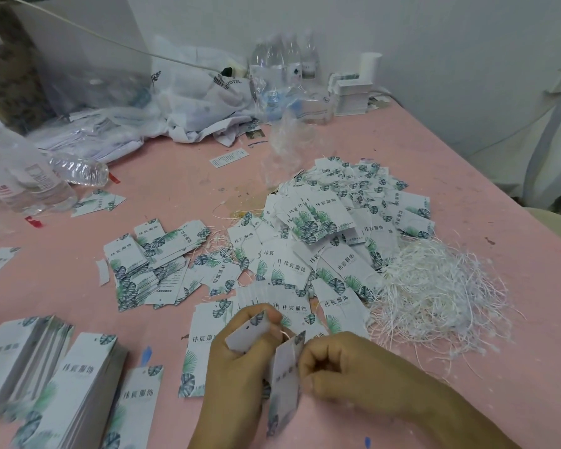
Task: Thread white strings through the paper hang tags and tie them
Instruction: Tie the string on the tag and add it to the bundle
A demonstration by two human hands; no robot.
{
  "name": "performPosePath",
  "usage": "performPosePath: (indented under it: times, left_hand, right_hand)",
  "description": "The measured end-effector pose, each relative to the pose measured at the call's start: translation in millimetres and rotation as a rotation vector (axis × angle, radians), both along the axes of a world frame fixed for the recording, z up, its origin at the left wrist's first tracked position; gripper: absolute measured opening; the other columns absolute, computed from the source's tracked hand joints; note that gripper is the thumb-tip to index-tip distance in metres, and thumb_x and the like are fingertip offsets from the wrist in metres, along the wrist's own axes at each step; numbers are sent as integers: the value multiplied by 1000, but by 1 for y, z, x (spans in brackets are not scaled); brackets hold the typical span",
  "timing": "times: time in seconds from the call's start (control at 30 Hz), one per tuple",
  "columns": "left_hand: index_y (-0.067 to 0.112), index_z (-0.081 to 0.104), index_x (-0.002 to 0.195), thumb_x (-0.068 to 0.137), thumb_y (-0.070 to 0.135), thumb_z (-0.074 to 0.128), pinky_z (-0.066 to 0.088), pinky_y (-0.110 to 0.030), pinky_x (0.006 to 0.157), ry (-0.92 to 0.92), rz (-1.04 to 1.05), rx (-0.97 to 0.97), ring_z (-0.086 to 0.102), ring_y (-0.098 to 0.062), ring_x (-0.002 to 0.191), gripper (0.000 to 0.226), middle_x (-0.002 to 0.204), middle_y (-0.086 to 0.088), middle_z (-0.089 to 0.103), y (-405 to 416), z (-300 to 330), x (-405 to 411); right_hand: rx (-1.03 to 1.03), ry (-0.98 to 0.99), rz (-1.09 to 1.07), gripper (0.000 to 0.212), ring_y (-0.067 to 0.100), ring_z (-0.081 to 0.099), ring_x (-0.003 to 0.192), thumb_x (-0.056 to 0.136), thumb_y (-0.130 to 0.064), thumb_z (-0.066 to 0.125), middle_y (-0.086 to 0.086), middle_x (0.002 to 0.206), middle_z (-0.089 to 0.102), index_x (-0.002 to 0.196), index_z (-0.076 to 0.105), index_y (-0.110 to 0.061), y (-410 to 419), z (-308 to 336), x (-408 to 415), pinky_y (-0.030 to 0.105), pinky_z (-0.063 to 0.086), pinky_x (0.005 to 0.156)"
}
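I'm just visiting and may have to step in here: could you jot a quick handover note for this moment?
Left hand grips a small tag; right hand pinches a larger tag, a string looping between them.
Loose white strings are heaped on the right.
Done: strung tags piled at the table's middle.
Left: the unthreaded stacks at the near left.

tag stacks (30,367) cut off at the left edge, held tag (284,387) blurred, its string too fine to trace
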State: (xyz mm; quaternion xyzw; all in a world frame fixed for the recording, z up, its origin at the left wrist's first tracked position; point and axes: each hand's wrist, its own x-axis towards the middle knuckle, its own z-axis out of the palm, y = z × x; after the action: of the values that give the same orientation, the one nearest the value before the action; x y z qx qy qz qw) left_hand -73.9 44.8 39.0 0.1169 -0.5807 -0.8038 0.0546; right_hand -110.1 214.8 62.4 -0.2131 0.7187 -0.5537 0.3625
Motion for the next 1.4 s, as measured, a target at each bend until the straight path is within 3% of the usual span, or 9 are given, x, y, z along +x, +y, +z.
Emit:
performPosePath:
  times: [0.13, 0.23, 0.4, 0.5, 0.67, 0.8, 1.1, 1.3, 1.4]
  left_hand:
    - [17, 69, 81, 72, 9, 64, 47, -31, 48, -3, 84, 121, 59, -22, 55, 12, 66, -11, 65, -3, 4, -3]
    - [18, 69, 81, 74, 3, 67, 47, -33, 53, -12, 85, 187, 57, -22, 56, 17, 66, -9, 63, 0, 8, -3]
    - [16, 72, 82, 74, 0, 63, 53, -37, 64, -72, 137, 355, 63, -24, 63, 20, 70, -12, 65, 4, 10, -5]
    - [18, 72, 81, 73, 1, 62, 55, -33, 54, -64, 120, 457, 64, -21, 58, 21, 69, -9, 65, 4, 15, -5]
    - [21, 72, 83, 71, 3, 64, 57, -31, 59, -47, 157, 585, 66, -17, 63, 23, 80, -1, 64, -8, 16, -8]
    - [24, 71, 83, 73, 7, 63, 53, -37, 67, -40, 196, 568, 65, -16, 65, 21, 82, -4, 61, -18, 14, -11]
    - [18, 73, 79, 81, -4, 60, 57, -28, 57, 15, 288, 368, 67, -20, 63, 25, 70, -5, 68, -16, 12, -10]
    - [17, 75, 81, 66, 7, 80, 59, -39, 66, -45, 183, 192, 69, -30, 72, 19, 72, -15, 69, -3, 6, -3]
    - [13, 75, 86, 66, 5, 82, 56, -43, 73, -77, 130, 168, 67, -32, 72, 22, 74, -19, 70, 2, 2, -2]
  right_hand:
    - [-61, -92, -135, 7, 20, 57, 71, 72, -33, 65, 4, 74, 64, 71, 67, -27, 4, -1, -4, 34, 45, 70]
    - [-146, -99, -270, 13, 17, 58, 70, 71, -34, 71, 3, 74, 64, 74, 66, -23, 5, -5, -5, 28, 48, 66]
    - [177, 313, -347, 44, -6, 50, 60, 63, -58, 74, -23, 83, 58, 101, 55, -45, -8, -17, 7, 9, 40, 60]
    - [186, 326, -287, 45, -9, 54, 63, 66, -57, 72, -30, 81, 61, 107, 57, -48, -11, -18, 10, 5, 39, 61]
    - [108, 120, -167, 22, 8, 69, 80, 81, -38, 71, -4, 91, 75, 101, 69, -28, 2, -15, 0, 30, 56, 78]
    - [193, 146, -144, 17, 6, 68, 77, 84, -35, 72, 2, 80, 73, 100, 69, -30, 14, -13, -9, 34, 54, 87]
    - [304, 501, -372, 5, 1, 49, 51, 86, -35, 71, -11, 62, 60, 88, 68, -38, 23, -13, -13, 16, 40, 51]
    - [438, 827, -445, 25, 1, 55, 62, 91, -35, 61, -18, 63, 56, 116, 64, -36, 18, -8, -10, 12, 40, 54]
    - [394, 973, -438, 30, 0, 53, 97, 92, -42, 57, -15, 104, 58, 117, 66, -29, 8, -10, -3, 23, 50, 81]
